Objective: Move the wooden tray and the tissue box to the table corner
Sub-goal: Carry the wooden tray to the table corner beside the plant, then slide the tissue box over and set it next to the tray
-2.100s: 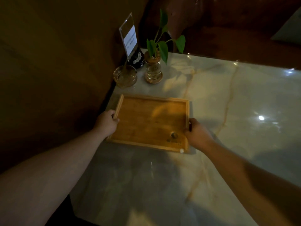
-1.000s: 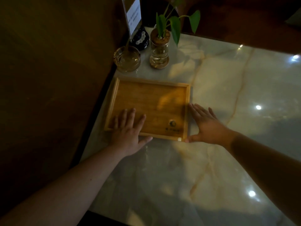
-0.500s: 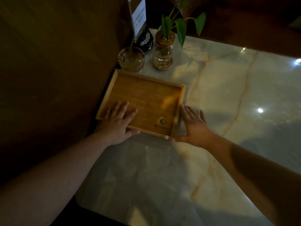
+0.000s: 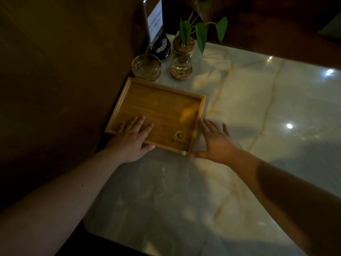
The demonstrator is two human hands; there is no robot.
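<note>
- A dark brown wooden wall panel (image 4: 55, 80) borders the table's left edge, in deep shadow
- The person's left hand (image 4: 132, 140) lies flat, fingers spread, palm over the near rim of the shallow rectangular light-wood tray (image 4: 162, 108), clamped on nothing
- The tray sits at the table corner, its far rim just beside a round clear glass bowl (image 4: 146, 68) and near a glass vase of green leaves (image 4: 182, 60)
- The right hand (image 4: 215, 143) rests open on the glossy pale marble tabletop (image 4: 267, 117), thumb at the tray's near right corner
- Judged best: slide gently, squaring the tray to the wall, stopping short of the glassware
- No tissue box is in view
</note>
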